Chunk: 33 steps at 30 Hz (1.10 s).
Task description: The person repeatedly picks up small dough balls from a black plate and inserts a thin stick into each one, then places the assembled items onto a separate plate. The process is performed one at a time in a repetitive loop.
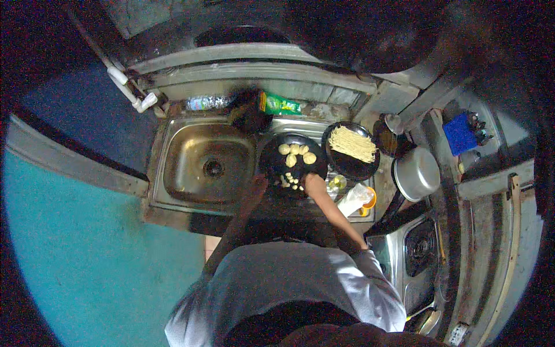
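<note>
At the dark plate point(270, 161)

Pale round pieces point(310, 158) and smaller bits point(295, 181) lie on it, left hand point(254, 188) by its left rim, right hand point(314, 184) at its lower right; from here I can't tell whether either's fingers grip.

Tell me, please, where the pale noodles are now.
In the head view, the pale noodles lie right of centre on a dark plate, between the dark dish of pale balls on its left and the silver pot on its right.
</note>
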{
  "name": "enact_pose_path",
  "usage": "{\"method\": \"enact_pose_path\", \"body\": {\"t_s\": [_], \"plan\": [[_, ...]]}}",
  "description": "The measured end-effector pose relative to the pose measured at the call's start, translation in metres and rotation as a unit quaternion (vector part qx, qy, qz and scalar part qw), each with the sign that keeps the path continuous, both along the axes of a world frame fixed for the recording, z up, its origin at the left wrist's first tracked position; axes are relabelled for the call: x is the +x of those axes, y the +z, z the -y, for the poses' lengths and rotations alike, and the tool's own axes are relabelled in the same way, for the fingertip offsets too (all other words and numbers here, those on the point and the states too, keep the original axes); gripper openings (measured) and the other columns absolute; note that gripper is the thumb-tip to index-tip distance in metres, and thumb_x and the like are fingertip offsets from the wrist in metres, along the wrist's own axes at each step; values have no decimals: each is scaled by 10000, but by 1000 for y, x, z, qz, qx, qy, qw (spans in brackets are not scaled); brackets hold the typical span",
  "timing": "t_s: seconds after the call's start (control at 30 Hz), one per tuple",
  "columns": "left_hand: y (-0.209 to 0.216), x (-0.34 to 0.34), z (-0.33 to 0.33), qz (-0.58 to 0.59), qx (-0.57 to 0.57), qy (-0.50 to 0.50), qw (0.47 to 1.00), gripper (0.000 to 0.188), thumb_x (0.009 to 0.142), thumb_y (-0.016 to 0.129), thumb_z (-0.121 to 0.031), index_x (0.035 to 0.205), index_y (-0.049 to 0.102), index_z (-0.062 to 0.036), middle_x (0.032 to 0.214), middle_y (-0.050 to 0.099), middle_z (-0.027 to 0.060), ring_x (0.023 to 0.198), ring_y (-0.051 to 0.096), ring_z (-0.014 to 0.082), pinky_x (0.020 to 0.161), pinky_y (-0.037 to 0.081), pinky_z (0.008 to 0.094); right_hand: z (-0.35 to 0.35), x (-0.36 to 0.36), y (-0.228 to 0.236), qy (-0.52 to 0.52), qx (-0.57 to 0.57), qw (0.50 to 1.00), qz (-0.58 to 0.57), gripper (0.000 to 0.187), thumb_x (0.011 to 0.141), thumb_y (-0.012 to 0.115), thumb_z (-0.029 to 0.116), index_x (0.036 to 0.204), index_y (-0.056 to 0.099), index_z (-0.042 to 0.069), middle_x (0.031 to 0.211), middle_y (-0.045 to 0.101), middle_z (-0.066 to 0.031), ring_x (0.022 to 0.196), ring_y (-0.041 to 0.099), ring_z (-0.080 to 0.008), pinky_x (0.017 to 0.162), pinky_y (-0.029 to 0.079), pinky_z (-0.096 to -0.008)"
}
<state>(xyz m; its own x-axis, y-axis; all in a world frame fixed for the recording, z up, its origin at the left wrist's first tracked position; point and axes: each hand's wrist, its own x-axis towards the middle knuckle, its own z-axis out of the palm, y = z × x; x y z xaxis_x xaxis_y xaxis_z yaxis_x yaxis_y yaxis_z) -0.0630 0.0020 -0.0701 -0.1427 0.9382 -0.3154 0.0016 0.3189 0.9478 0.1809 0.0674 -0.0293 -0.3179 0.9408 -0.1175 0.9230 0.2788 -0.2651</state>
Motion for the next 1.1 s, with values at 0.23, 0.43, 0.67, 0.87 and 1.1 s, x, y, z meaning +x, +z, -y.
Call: {"method": "enact_pose_path", "body": {"t_s": [0.23, 0.43, 0.67, 0.87, 1.1], "plan": [[24, 0, -2, 111, -51, -18, 992, 389, 923, 529, -387, 1170, 567, -89, 1107, 605, 45, 1077, 540, 191, 876, 446, 319, 18, -16, 63, -23, 82, 978, -190, 93, 768, 609, 70, 844, 663, 68, 853, 669, -129, 753, 660, -278, 670, 501, -368], [114, 29, -23, 569, -24, -98, 816, 621, 927, 329, -556, 1293, 473, -75, 1301, 512, 72, 1219, 461, 268, 1015, 334, 394, 71, -66, 68, -25, 14, 919, -393, 246, 850, 532, 22, 1085, 606, 34, 974, 651, -140, 903, 639, -246, 786, 481, -327], [87, 70, -58, 406, 60, -42, 911, 697, 920, 235, -607, 1349, 410, -85, 1401, 414, 94, 1292, 376, 269, 1053, 250, 451, 89, -100, 124, -33, 39, 823, -566, 471, 909, 423, 190, 1354, 368, 43, 1332, 455, -127, 1213, 449, -242, 1033, 303, -360], [92, 92, -38, 294, 80, -30, 952, 666, 920, 256, -587, 1321, 427, -84, 1363, 430, 87, 1253, 389, 255, 1028, 263, 436, 57, -88, 136, -122, -101, 693, -704, 608, 905, 360, 421, 1384, 330, 48, 1376, 399, -125, 1260, 382, -236, 1060, 262, -369], [89, 112, -10, 241, 88, -16, 966, 629, 920, 282, -565, 1289, 447, -83, 1319, 448, 79, 1207, 404, 240, 1000, 278, 420, 9, -79, 180, -222, -247, 546, -769, 772, 904, 297, 648, 1398, 318, 55, 1383, 382, -117, 1275, 346, -229, 1072, 245, -383]]}}
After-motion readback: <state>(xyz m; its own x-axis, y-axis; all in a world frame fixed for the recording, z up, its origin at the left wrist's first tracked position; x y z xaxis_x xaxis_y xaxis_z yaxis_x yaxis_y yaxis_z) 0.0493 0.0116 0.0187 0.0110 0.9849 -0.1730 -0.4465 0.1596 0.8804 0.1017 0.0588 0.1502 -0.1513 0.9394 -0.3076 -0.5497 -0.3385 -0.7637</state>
